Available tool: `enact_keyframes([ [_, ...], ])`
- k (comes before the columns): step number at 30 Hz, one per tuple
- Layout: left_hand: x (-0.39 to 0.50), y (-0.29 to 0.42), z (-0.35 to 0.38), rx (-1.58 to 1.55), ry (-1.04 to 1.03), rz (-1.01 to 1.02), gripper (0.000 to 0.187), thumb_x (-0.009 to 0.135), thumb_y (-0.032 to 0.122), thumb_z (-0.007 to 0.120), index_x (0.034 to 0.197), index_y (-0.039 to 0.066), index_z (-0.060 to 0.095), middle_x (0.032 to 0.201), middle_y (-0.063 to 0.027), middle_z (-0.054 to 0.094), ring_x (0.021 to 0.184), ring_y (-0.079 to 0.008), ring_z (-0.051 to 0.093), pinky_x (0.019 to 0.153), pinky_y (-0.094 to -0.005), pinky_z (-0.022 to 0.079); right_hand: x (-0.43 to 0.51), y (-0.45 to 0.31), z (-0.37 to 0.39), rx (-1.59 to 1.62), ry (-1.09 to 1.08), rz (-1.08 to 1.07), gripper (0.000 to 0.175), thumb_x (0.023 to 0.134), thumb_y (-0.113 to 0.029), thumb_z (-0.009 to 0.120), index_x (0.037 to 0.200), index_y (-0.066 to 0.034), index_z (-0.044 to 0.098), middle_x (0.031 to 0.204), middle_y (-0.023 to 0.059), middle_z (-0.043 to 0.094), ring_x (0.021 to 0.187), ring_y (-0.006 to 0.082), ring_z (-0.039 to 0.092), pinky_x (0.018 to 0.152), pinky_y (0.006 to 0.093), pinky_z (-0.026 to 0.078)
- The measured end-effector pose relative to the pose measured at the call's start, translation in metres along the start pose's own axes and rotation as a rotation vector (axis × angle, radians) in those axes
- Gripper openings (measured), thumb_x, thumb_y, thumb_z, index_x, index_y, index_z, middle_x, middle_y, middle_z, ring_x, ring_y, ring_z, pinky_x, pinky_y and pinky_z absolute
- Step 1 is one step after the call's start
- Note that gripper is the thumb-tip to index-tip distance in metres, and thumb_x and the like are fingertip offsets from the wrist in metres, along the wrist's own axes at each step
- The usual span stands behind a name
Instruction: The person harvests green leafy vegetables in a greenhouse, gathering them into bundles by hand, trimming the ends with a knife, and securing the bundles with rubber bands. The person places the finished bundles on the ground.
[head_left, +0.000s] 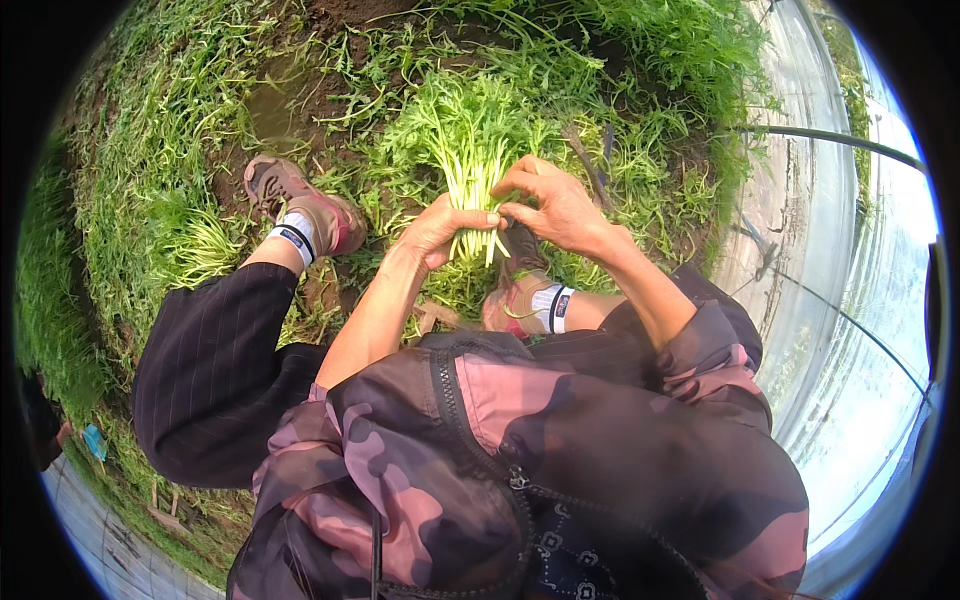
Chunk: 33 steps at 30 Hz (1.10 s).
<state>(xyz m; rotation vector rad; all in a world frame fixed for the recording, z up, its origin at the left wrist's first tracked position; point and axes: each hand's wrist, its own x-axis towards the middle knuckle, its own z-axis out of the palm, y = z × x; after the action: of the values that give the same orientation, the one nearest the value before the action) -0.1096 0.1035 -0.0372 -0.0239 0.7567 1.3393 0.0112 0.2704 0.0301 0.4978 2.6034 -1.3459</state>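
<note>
A bunch of leafy greens with pale stems (474, 165) stands upright between my hands, its feathery leaves pointing away from me and its cut ends towards me. My left hand (442, 229) is closed around the lower stems, thumb across the front. My right hand (551, 199) is at the bunch's right side, fingers bent and fingertips at the stems; whether they pinch a stem I cannot tell. Another bundle of the same greens (199, 244) lies on the ground at the left, beside my knee.
Loose greens (165, 127) cover the soil around my shoes (330, 217). Uncut greens (675, 45) grow at the upper right, near a clear plastic greenhouse wall (802, 217). Pieces of wood (442, 313) lie between my feet. A small blue object (95, 441) is at the lower left.
</note>
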Motion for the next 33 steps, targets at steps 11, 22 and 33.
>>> enact_keyframes([
  [11, -0.004, 0.004, 0.011, 0.055, -0.001, 0.039, 0.062, 0.069, 0.004, 0.077, 0.128, 0.001, 0.059, 0.117, -0.01, 0.069, 0.109, -0.0183, 0.064, 0.098, -0.0313, 0.047, 0.01, 0.029, -0.003, 0.65, 0.397, 0.445, 0.015, 0.098, -0.013, 0.058, 0.102, 0.0012, 0.055, 0.088, 0.0061, 0.062, 0.077, 0.0114, 0.06, 0.071, 0.0259, 0.053],
  [22, 0.015, -0.01, -0.002, -0.194, 0.023, 0.042, 0.044, 0.088, 0.011, 0.072, 0.128, 0.0, 0.055, 0.112, -0.0125, 0.068, 0.094, -0.0218, 0.071, 0.082, -0.036, 0.061, -0.008, 0.03, 0.036, 0.951, 0.141, 0.765, 0.057, 0.097, -0.052, 0.056, 0.112, 0.0028, 0.057, 0.092, 0.007, 0.064, 0.081, 0.0142, 0.061, 0.069, 0.0301, 0.053],
  [33, 0.032, -0.024, -0.031, -0.518, 0.01, -0.097, 0.033, 0.098, 0.03, 0.061, 0.119, 0.004, 0.059, 0.105, -0.0129, 0.069, 0.089, -0.0256, 0.071, 0.082, -0.0438, 0.062, 0.008, 0.035, 0.039, 0.081, -0.18, 0.56, 0.061, 0.1, -0.049, 0.045, 0.088, 0.0068, 0.069, 0.084, 0.0182, 0.071, 0.076, 0.0283, 0.066, 0.081, 0.0387, 0.051],
])
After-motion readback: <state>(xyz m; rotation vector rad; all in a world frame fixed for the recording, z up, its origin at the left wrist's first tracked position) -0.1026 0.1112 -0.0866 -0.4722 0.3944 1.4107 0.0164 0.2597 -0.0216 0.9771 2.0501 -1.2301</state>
